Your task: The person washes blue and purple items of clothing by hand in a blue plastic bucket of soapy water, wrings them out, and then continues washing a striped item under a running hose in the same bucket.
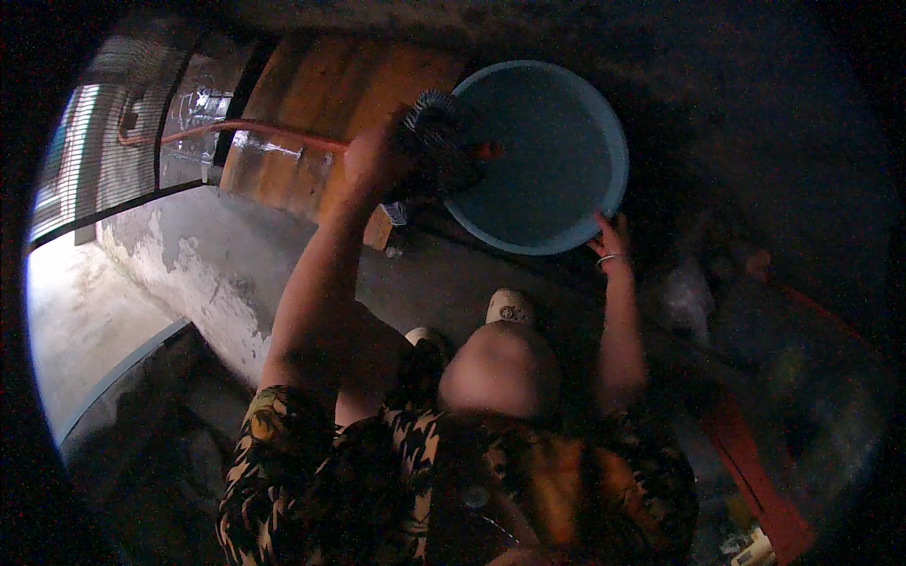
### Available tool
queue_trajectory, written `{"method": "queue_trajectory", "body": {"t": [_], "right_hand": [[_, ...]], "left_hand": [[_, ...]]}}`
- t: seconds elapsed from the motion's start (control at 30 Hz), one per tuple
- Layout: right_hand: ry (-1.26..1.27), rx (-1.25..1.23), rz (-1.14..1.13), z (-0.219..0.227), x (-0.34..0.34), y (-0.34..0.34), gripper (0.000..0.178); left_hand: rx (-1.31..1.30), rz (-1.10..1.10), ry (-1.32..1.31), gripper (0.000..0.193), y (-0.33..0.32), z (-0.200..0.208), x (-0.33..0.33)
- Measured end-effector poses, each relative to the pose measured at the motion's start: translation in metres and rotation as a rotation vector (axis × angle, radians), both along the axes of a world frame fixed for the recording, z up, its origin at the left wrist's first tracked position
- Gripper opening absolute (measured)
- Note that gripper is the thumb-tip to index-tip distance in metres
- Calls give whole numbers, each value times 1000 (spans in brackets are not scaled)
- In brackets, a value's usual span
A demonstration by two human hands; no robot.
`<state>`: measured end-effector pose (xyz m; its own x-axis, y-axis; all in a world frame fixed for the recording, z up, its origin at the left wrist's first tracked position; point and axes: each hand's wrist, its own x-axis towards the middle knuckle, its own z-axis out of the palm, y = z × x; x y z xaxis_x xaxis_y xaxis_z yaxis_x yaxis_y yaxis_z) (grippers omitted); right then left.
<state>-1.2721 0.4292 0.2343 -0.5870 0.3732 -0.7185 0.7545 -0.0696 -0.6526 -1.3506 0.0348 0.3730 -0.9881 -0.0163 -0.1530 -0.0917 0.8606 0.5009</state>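
Observation:
A round light-blue basin [538, 247] stands tilted in front of me. On its near right rim rests my right hand [609, 238], its fingers closed over the edge and a bracelet on the wrist. At the basin's left side my left hand [377, 160] is closed on a bunched dark cloth with striped edges [436, 106]; shadow hides most of its fingers. An orange-red hose [283, 130] runs from the left up to this hand. Beyond the cloth, a small orange-red piece [488, 150] shows against the basin; whether it is the hose's end, I cannot tell.
A wet wooden board [311, 94] lies behind my left hand. To the left are a mesh screen [132, 113] and a low wall with peeling paint [208, 245]. A clear plastic bag [687, 300] and a red bar [755, 472] lie at the right, in dim light.

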Motion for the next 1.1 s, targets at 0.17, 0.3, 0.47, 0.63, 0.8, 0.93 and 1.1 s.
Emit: {"method": "queue_trajectory", "body": {"t": [0.17,0.3,0.47,0.63,0.8,0.93,1.1], "right_hand": [[-66,-180,2,-55,5,24,56],[36,-209,-232,-85,24,56,56],[-219,-59,-86,-58,9,20,55],[-39,-342,-244,-49,12,11,54],[-110,72,-215,-15,14,-12,51],[74,101,-196,14,-10,-15,51],[363,183,-132,64,-41,-3,51]], "left_hand": [[223,84,-94,52,-8,66,14],[558,-11,-211,56,-22,80,20],[592,-263,-585,58,-1,46,23],[825,-176,-935,55,23,-48,-15],[651,-314,-1130,52,53,-12,-21],[504,-667,-495,55,-7,-49,5],[740,-303,-689,62,-18,16,11]]}}
